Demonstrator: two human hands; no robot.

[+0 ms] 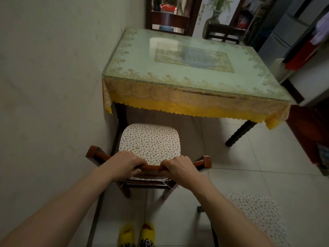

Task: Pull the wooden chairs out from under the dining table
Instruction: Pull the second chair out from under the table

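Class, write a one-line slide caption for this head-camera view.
Both hands, left hand and right hand, grip the wooden chair backrest.

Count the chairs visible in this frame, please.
3. One chair sits at the table's near side, both hands gripping its top rail. A second chair stands at lower right. A dark chair is at the far side. Others may be hidden.

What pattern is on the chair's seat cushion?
The seat cushion is white with small scattered specks, seen best in the head view.
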